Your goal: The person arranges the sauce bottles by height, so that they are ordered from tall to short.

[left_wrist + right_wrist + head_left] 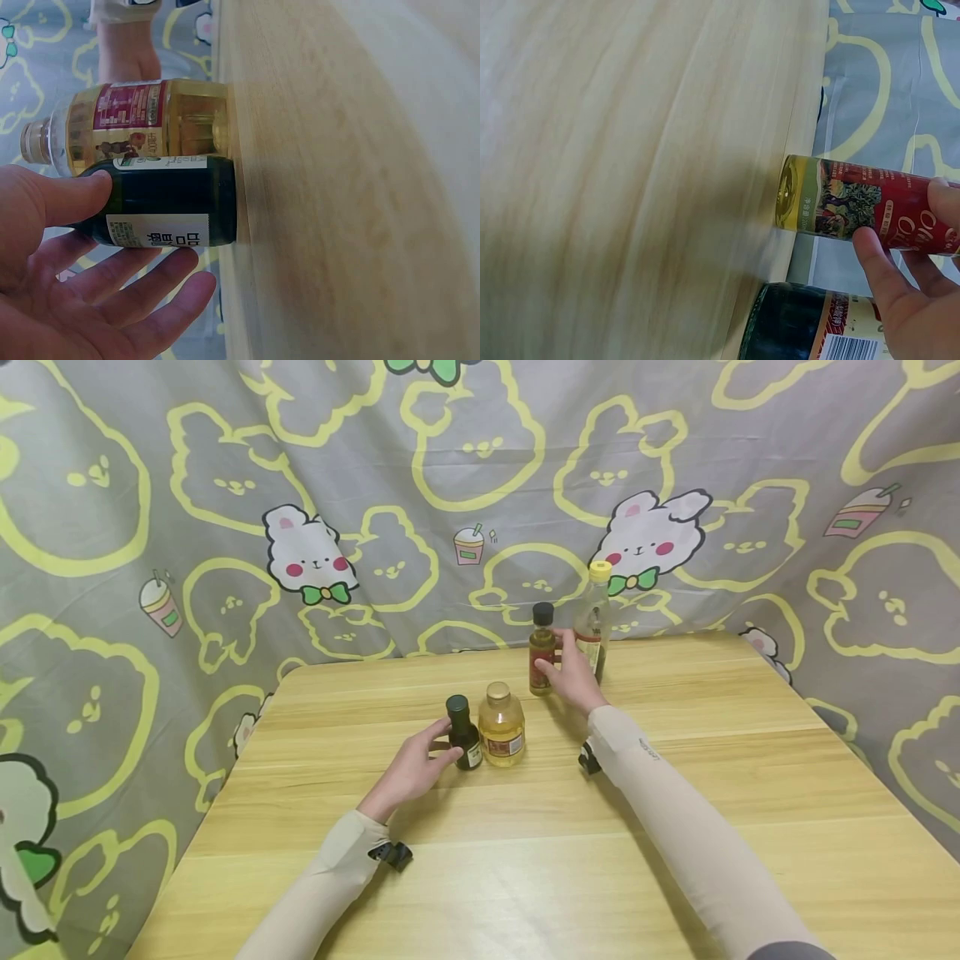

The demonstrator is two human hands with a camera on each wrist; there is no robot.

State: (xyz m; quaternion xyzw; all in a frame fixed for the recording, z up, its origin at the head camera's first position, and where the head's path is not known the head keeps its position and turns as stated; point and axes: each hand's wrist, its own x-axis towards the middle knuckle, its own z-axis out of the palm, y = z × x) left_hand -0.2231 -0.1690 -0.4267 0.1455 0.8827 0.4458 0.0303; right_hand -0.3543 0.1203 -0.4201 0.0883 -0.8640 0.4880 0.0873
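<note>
In the head view my left hand [411, 770] holds a small dark bottle [468, 747] with a dark cap and a pale label. The left wrist view shows the thumb on the bottle's upper part and the other fingers spread on its far side. Right beside it stands a jar-shaped bottle of golden liquid [501, 739]. My right hand [576, 675] grips a slim olive oil bottle [542, 652] with a black cap and red label. In the right wrist view, its thumb and fingers [885, 274] lie on either side of that bottle.
Just right of the olive oil bottle stands a taller clear bottle with a yellow cap [596, 602], partly hidden by my right hand. All the bottles are on a wooden table [495, 868]. A patterned curtain [420, 552] hangs behind it and at both sides.
</note>
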